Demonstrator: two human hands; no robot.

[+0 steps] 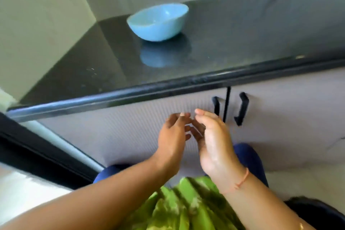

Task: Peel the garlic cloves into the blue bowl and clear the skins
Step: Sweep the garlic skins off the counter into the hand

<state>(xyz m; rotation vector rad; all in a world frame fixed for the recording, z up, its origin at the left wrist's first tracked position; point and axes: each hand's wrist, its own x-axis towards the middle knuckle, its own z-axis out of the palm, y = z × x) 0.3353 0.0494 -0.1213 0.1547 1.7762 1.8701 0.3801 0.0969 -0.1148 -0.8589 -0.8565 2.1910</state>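
Bowl: smooth rounded blue bowl [157,24] upright on glossy black worktop [242,39]; likely light, slippery, take by rim | left hand [170,140] curled, contents untellable | right hand [214,140] loosely spread, both below worktop edge

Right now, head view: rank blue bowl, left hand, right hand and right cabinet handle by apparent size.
1. right hand and blue bowl: these look about alike, and the hand is nearer the camera, so they are left unranked.
2. left hand
3. right cabinet handle
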